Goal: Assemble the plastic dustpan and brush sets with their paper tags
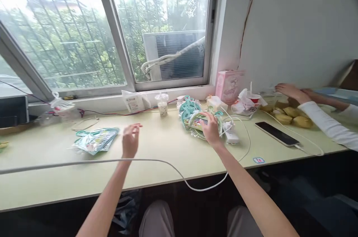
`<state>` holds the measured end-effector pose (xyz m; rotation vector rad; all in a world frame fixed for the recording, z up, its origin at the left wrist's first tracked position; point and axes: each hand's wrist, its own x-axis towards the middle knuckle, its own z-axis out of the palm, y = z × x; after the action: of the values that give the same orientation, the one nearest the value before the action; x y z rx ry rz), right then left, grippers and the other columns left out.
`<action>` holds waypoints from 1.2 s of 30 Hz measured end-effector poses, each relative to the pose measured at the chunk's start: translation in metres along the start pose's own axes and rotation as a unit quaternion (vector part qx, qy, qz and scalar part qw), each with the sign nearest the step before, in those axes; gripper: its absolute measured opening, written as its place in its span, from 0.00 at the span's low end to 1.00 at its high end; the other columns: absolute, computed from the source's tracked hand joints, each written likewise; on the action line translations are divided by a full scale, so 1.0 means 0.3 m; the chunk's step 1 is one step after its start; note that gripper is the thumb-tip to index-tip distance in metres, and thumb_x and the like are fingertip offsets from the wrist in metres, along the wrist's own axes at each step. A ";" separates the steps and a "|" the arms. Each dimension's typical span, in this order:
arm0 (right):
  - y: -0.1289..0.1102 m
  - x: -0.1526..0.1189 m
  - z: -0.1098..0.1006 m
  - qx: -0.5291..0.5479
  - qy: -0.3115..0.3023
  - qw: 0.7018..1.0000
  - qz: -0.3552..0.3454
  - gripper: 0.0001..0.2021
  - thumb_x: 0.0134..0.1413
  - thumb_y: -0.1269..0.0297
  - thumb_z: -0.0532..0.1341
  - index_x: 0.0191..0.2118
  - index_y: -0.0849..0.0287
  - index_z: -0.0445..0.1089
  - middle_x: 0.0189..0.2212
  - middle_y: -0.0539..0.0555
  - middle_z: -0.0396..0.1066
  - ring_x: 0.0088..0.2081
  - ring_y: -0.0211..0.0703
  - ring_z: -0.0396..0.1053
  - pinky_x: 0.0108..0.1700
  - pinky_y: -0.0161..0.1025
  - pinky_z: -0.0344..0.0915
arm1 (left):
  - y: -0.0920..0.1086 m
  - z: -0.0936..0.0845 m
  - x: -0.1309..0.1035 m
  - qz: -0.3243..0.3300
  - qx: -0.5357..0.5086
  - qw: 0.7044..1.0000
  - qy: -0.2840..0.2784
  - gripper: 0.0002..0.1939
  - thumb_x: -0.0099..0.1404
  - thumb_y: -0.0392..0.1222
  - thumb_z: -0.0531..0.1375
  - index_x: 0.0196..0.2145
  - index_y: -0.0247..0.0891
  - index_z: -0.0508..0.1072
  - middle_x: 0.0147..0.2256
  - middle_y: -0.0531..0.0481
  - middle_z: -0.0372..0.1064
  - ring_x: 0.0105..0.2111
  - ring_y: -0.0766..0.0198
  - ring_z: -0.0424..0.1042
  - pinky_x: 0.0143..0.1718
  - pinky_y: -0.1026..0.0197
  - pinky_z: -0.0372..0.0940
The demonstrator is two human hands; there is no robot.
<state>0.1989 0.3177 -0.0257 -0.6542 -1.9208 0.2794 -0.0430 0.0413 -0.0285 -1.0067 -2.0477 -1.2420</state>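
My left hand (131, 140) hovers over the table, its fingers apart and holding nothing. To its left lies a small stack of teal-edged pieces in clear plastic (96, 140). My right hand (210, 129) is at a pile of teal and green round-framed items in clear wrapping (188, 112). Its fingers curve over a pale green ring-shaped item (197, 117) at the front of the pile; whether they grip it is hard to tell. A white power strip (232, 137) sits just right of that hand.
A white cable (167, 162) runs across the table's front. Against the window wall stand a cup (162, 107), a white packet (133, 101) and a pink box (228, 86). At right are a phone (276, 133), yellow bundles (292, 117) and another person's hands (291, 91).
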 end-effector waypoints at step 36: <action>-0.380 -0.053 0.610 0.229 -0.097 0.961 -0.121 0.17 0.60 0.74 0.46 0.49 0.57 0.66 0.53 0.61 0.64 0.54 0.50 0.65 0.52 0.48 0.65 | -0.172 0.136 -0.096 -0.360 -0.460 0.788 -0.193 0.38 0.57 0.69 0.58 0.50 0.32 0.71 0.42 0.37 0.75 0.44 0.48 0.75 0.48 0.47 0.68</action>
<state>0.0038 0.2325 -0.0635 -0.0839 -2.0008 0.6266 -0.0709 0.0536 -0.0934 -0.8949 -2.1981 -2.8294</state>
